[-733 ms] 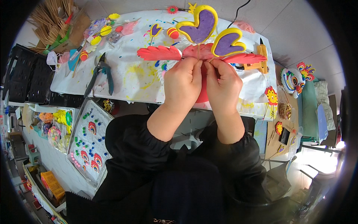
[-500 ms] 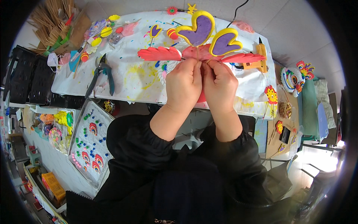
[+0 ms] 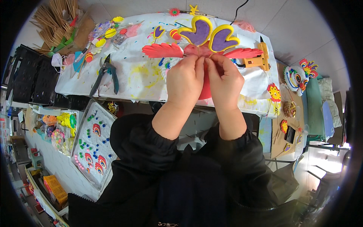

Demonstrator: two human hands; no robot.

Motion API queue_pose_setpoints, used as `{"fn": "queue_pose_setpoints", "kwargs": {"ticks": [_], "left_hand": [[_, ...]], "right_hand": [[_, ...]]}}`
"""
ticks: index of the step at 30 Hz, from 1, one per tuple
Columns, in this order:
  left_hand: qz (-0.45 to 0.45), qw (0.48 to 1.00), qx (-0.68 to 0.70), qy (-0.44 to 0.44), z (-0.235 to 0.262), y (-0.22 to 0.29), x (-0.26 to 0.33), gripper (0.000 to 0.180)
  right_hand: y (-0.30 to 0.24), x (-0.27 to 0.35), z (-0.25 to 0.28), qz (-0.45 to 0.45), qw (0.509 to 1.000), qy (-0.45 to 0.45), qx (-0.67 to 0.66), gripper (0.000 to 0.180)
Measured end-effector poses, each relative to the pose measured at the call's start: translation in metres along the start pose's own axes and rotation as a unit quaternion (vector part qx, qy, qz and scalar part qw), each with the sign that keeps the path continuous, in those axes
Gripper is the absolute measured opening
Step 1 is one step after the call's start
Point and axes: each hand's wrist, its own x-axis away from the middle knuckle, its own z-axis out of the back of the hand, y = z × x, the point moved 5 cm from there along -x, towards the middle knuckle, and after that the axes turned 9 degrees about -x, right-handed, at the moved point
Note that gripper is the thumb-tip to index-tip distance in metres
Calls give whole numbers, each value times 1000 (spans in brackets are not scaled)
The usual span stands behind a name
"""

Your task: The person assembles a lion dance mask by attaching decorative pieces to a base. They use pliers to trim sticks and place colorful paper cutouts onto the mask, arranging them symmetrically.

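Observation:
Close together above the table's front edge, my left hand [image 3: 185, 77] and my right hand [image 3: 226, 77] are both closed in a pinch. Thin sticks run down into my fingertips from two purple heart-shaped pieces with yellow rims, the left one [image 3: 200, 32] and the right one [image 3: 224, 39]. Red feathered wings, the left wing [image 3: 162, 50] and the right wing [image 3: 244, 53], spread out on either side of my fingers. A pinkish-red piece [image 3: 196, 49] lies between them. Below my fingertips, a rounded red part [image 3: 204, 90] shows between my wrists. My hands hide where the sticks end.
Dark-handled pruning shears [image 3: 104, 75] lie on the paint-stained white table cover [image 3: 140, 83]. At right is a yellow glue gun [image 3: 261, 58], beside a colourful lion-like head [image 3: 298, 80]. A tray [image 3: 90, 178] of small clay pieces stands lower left; bundled sticks [image 3: 53, 22] stand at the back left.
The right purple piece has turned more upright and moved left, closer to the left one. The left piece has dropped slightly and shifted left. My hands stay pinched together.

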Motion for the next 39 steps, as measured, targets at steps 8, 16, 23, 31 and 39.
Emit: {"fn": "queue_pose_setpoints", "kwargs": {"ticks": [8, 16, 23, 31, 39], "left_hand": [[-32, 998, -37, 41, 3, 7, -4, 19], [-13, 999, -9, 41, -1, 0, -2, 17], [6, 999, -3, 52, -3, -3, 1, 16], [4, 999, 9, 52, -6, -5, 2, 16], [-8, 998, 6, 57, -8, -6, 3, 17]], "right_hand": [[-14, -5, 0, 84, 995, 10, 58, 9], [-12, -4, -3, 126, 989, 36, 72, 7], [-13, -2, -4, 152, 984, 40, 80, 7], [-14, -2, -3, 156, 983, 38, 87, 7], [-14, -1, -5, 167, 981, 45, 91, 6]]}}
